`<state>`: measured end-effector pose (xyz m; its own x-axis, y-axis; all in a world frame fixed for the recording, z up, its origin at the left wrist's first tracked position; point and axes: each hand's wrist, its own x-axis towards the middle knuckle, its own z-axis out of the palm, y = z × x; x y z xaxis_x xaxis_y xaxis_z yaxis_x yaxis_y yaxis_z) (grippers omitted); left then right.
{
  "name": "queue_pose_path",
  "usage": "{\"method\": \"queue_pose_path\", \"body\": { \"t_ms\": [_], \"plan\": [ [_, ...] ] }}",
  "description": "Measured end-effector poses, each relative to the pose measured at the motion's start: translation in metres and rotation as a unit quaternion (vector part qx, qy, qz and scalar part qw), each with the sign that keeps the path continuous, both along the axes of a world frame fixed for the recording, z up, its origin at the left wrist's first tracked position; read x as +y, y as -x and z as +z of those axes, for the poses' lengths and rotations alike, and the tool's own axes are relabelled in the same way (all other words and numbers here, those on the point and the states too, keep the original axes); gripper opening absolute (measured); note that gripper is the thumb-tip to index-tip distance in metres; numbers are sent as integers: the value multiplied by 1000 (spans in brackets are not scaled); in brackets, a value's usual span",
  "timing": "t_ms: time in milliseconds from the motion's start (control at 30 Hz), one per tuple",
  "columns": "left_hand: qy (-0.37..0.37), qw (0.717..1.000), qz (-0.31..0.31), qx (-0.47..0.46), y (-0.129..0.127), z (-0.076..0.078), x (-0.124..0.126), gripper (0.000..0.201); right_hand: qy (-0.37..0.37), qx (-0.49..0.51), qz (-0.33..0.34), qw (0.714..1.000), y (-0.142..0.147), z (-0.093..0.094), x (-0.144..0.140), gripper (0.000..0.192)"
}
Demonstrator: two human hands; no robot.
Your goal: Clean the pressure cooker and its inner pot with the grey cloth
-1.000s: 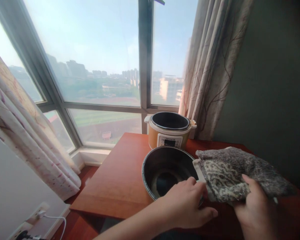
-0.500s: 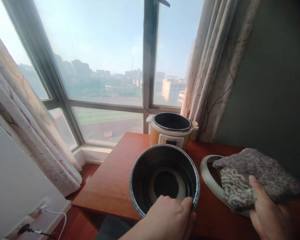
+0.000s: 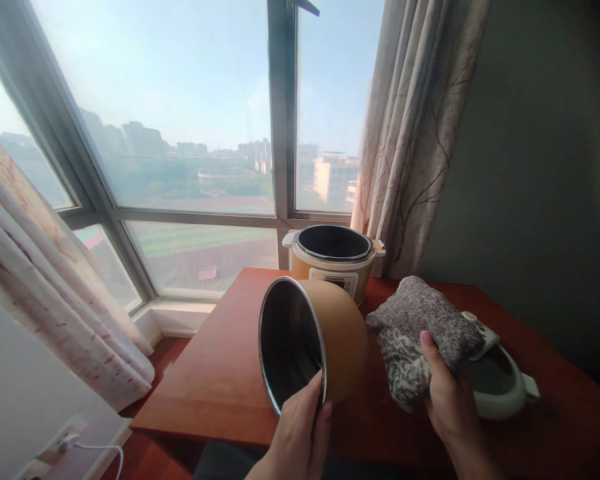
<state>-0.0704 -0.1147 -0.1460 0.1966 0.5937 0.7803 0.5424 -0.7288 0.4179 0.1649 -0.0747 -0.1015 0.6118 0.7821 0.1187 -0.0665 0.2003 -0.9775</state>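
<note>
My left hand (image 3: 303,423) pinches the near rim of a cooker's inner pot (image 3: 345,340), black inside and tan outside. The pot is tipped on its side above the table, its mouth facing left. In my right hand (image 3: 447,393) is a folded grey cloth (image 3: 423,333), fuzzy and patterned with pale wavy marks, the thumb on top of it. The cloth is held just right of the pot, apart from its outer wall. Behind the pot stands the electric cooker (image 3: 333,257), uncovered, with a dark interior and a control panel partly hidden by the pot.
A pale-rimmed lid (image 3: 510,400) lies on the reddish wooden table (image 3: 205,360) at the right, partly behind the cloth. A window (image 3: 190,133) rises behind, with curtains (image 3: 405,133) at both sides. A plug and white cable (image 3: 100,448) are at the lower left wall.
The pot has turned from mouth-up to lying sideways, mouth to the left. My right hand has brought the cloth left, closer to the pot, uncovering more of the lid's right side.
</note>
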Motion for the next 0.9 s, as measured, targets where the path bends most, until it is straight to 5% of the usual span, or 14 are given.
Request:
{"method": "queue_pose_path", "body": {
  "t_ms": [133, 300, 433, 633, 767, 900],
  "plan": [
    [85, 994, 32, -68, -4, -16, -6, 46, 48, -35, 24, 998, 26, 4, -2, 67],
    [164, 971, 60, -163, -10, -27, -13, 39, 11, -130, 115, 985, 60, 4, 1, 57],
    [219, 957, 26, -188, -9, -23, -13, 43, -91, -291, 166, 938, 75, -3, -1, 51],
    [273, 945, -56, -173, -3, -9, 2, 50, -178, -458, 183, 851, 90, -35, -20, 75],
    [300, 927, -81, -212, -4, -13, 15, 52, -204, -494, 125, 836, 105, -60, -28, 80],
    [278, 934, -79, -209, 2, -23, 20, 50, -193, -477, 159, 843, 116, -38, -23, 78]
  ]
}}
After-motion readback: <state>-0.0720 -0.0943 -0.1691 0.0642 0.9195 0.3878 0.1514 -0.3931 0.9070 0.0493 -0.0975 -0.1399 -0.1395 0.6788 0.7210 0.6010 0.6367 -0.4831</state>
